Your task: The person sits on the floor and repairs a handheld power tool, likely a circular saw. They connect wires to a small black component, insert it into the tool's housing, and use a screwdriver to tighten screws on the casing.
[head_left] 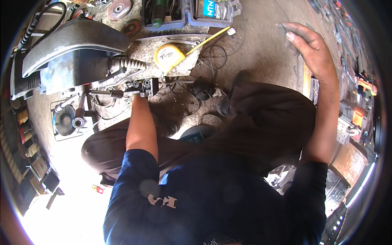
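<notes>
My left arm reaches up to the bench edge, where only the wrist of my left hand (140, 98) shows; its fingers are hidden beneath a dark metal block (143, 86) with round fittings. My right hand (307, 44) is raised out to the right, away from the bench. Its fingers are curled and the thumb presses toward the forefinger; a small dark thing seems to be at the tips, too small to name. On the bench lies a yellow tape measure (168, 58), its yellow blade (208, 40) pulled out to the upper right.
A grey machine (73, 67) with spoked lever handles (81, 108) stands at the left. Behind the tape measure are a wrench (179, 41), a blue organiser case (196, 20) holding a green-handled tool (158, 14), and an abrasive disc (119, 8). Cables (212, 57) trail across the floor.
</notes>
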`<state>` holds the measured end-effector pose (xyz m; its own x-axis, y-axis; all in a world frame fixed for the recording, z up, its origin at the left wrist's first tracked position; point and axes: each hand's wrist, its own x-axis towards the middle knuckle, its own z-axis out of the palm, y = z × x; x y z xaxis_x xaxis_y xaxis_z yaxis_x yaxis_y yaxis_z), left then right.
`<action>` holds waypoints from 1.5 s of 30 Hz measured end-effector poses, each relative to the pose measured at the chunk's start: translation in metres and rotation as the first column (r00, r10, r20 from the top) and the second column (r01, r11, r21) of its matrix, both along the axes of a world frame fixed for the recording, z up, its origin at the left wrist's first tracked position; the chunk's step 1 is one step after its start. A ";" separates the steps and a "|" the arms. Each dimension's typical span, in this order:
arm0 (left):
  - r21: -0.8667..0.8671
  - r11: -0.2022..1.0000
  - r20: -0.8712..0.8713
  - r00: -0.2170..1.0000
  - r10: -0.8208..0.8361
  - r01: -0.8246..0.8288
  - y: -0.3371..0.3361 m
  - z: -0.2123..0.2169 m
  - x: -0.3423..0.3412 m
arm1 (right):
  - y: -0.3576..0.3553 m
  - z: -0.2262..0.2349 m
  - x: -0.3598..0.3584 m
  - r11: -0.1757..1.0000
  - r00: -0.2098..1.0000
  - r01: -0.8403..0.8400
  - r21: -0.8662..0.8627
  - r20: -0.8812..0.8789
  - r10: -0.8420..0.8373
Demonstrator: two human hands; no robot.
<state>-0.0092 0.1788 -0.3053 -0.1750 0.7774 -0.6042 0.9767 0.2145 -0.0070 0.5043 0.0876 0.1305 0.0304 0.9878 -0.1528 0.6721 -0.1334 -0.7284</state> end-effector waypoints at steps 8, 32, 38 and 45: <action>0.019 0.999 0.019 0.999 -0.032 0.032 -0.005 0.000 0.014 | -0.013 0.033 -0.022 0.998 0.994 -0.010 -0.054 0.111 0.016; -0.177 0.659 0.252 0.681 -0.688 0.731 -0.135 -0.031 0.127 | -0.063 0.024 0.022 0.989 0.980 0.151 -0.008 0.130 -0.148; -0.111 0.852 0.396 0.809 -0.433 0.511 -0.161 0.039 0.215 | -0.077 0.016 0.034 0.976 0.972 0.213 -0.046 0.114 -0.207; -0.113 0.899 0.251 0.888 -0.386 0.423 -0.140 0.024 0.203 | -0.097 0.017 0.051 0.966 0.960 0.259 0.017 0.105 -0.259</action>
<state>0.1939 0.0390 -0.2815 0.2834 0.6418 -0.7125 0.9590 -0.1856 0.2142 0.5557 -0.0095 0.1475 0.3012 0.9444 -0.1320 0.6880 -0.3110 -0.6557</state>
